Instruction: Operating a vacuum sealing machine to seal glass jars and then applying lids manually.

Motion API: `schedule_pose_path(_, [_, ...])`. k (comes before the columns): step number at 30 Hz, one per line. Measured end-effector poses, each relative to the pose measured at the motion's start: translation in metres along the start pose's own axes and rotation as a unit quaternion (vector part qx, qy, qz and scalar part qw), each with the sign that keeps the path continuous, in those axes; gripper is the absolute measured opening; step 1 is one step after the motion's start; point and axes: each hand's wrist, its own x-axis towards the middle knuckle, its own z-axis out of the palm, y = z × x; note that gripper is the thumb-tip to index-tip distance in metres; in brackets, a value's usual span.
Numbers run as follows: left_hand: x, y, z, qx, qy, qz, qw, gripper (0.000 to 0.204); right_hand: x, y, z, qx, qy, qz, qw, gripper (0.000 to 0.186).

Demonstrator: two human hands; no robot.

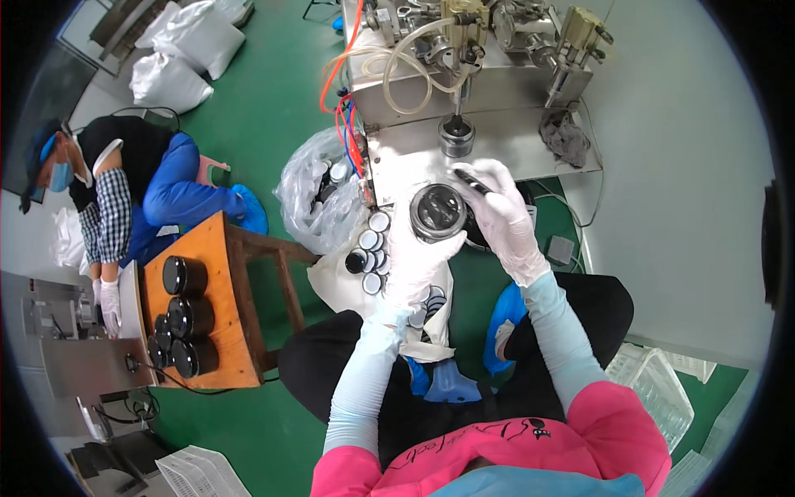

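Note:
My left hand, in a white glove, is closed round a round clear jar with dark, glossy contents, its open top facing up. Close by on the right, my gloved right hand grips a slim black stick-like tool beside the jar's rim. What kind of tool it is does not show. Just beyond, another jar with dark contents stands below the machine's nozzle. Round lids with white insides lie left of my left hand on a pale cloth or bag.
A steel filling machine with hoses is ahead, a grey rag on its ledge. A clear plastic bag of lids hangs to its left. At left, a wooden table bears several black jars; a co-worker sits beyond.

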Motion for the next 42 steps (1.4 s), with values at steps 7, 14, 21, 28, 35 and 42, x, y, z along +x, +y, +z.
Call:
schedule_pose_path(7, [-0.051, 0.033, 0.011, -0.058, 0.000, -0.023, 0.998, 0.071, -0.022, -0.053, 0.048, -0.424, -0.268, -0.053, 0.863, 0.046])
schedule_pose_path(14, [-0.103, 0.085, -0.005, 0.179, -0.142, 0.160, 0.960, 0.067, -0.044, -0.083, 0.093, -0.308, -0.467, -0.022, 0.829, 0.028])
schedule_pose_path(21, [-0.150, 0.085, -0.005, 0.106, -0.154, 0.105, 0.977, 0.039, -0.075, -0.068, 0.139, 0.149, -0.639, 0.067, 0.752, 0.025])
schedule_pose_path(28, [-0.165, 0.075, -0.013, -0.027, -0.149, -0.060, 0.987, 0.031, -0.088, -0.070, 0.130, -0.273, -0.523, -0.148, 0.794, 0.016])
schedule_pose_path(35, [-0.139, 0.112, -0.029, 0.226, -0.159, 0.292, 0.916, 0.053, -0.088, -0.058, 0.135, -0.373, -0.436, -0.163, 0.803, 0.014])
schedule_pose_path(42, [-0.130, 0.152, -0.069, -0.003, 0.012, -0.069, 0.998, 0.070, -0.057, -0.061, 0.159, -0.281, -0.357, 0.048, 0.889, 0.087])
